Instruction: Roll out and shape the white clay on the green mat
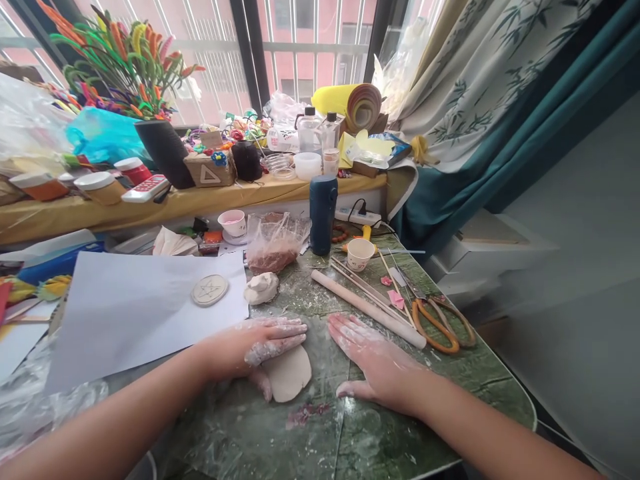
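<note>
My left hand (273,343) is dusted with white powder and rests over the upper left part of a flat, roughly round sheet of pale clay (289,377). Its fingers stretch to the right and its thumb lies along the sheet's left edge. To the right, my right hand (367,360), also powdery, lies flat with fingers out and holds nothing. A wooden rolling pin (370,308) lies just beyond it. Past my left hand sit a lump of pale clay (261,288) and a round clay disc with a star drawn on it (210,291).
White paper (140,313) lies at left under the disc. Scissors with orange handles (437,327), thin sticks and a paper cup (360,255) are at right. Behind stand a blue bottle (323,217) and a plastic bag of brownish material (274,250). A cluttered ledge (280,190) runs under the window.
</note>
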Available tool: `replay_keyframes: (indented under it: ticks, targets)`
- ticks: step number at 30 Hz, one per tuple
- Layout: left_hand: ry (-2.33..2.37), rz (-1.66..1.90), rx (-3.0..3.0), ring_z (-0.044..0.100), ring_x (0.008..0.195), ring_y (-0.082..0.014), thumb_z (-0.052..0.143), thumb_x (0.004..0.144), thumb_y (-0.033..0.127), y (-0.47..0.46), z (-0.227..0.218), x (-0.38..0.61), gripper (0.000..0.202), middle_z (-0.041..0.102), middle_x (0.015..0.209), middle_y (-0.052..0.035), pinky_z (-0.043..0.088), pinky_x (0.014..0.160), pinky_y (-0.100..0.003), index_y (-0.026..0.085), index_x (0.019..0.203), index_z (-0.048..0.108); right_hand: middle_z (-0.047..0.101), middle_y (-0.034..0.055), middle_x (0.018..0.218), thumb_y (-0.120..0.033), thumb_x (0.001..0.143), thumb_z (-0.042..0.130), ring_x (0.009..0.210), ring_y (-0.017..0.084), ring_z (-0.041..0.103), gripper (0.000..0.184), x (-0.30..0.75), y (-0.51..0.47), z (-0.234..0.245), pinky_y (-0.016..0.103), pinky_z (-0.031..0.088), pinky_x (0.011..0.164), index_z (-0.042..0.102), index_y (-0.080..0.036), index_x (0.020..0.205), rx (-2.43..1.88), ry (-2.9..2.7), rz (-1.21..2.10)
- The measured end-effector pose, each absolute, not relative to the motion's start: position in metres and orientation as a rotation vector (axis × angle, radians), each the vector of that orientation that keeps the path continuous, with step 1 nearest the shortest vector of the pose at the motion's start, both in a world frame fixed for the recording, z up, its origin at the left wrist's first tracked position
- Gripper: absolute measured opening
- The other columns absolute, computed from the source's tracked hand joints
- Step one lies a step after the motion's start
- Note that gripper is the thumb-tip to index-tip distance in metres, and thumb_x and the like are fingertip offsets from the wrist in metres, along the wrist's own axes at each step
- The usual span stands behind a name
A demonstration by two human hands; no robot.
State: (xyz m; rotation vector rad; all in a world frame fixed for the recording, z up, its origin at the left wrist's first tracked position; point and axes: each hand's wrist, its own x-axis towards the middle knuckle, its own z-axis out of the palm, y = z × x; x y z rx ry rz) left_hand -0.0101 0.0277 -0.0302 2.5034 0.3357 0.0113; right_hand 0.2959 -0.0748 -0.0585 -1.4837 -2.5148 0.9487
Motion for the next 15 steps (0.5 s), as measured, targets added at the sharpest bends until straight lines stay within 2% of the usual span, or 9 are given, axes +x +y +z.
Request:
replay_keyframes:
  ticks: [5, 10, 15]
  targets:
    - [0.334, 0.023, 2.506, 0.04, 0.148, -0.0362, 0.076, 0.079, 0.06, 0.027, -0.036, -0.013, 0.093, 0.042, 0.161, -0.0115, 0.035, 0.122, -0.049, 0.036, 0.159, 0.035, 0.012, 0.0137, 0.169, -0.063, 0.088, 0.067, 0.157, 0.034, 0.009, 0.101, 0.296, -0.075, -0.059, 0.052, 0.013, 0.129, 0.021, -0.013, 0.162, -1.499, -2.523, 0.971]
    - [0.159, -0.053, 2.467, 0.034, 0.15, -0.0391, 0.08, 0.071, 0.068, 0.023, -0.027, 0.005, 0.108, 0.039, 0.162, -0.0145, 0.027, 0.124, -0.054, 0.028, 0.16, 0.035, 0.011, 0.0137, 0.169, -0.064, 0.088, 0.067, 0.157, 0.034, 0.009, 0.102, 0.298, -0.077, -0.066, 0.053, 0.014, 0.129, 0.02, -0.014, 0.163, -1.473, -2.506, 0.934]
    - [0.111, -0.124, 2.433, 0.032, 0.151, -0.0377, 0.077, 0.079, 0.062, 0.017, -0.026, 0.025, 0.093, 0.036, 0.163, -0.0114, 0.015, 0.126, -0.059, 0.03, 0.158, 0.039, 0.013, 0.0144, 0.168, -0.061, 0.086, 0.071, 0.157, 0.035, 0.011, 0.102, 0.297, -0.076, -0.066, 0.053, 0.015, 0.129, 0.021, -0.014, 0.162, -1.468, -2.498, 0.93]
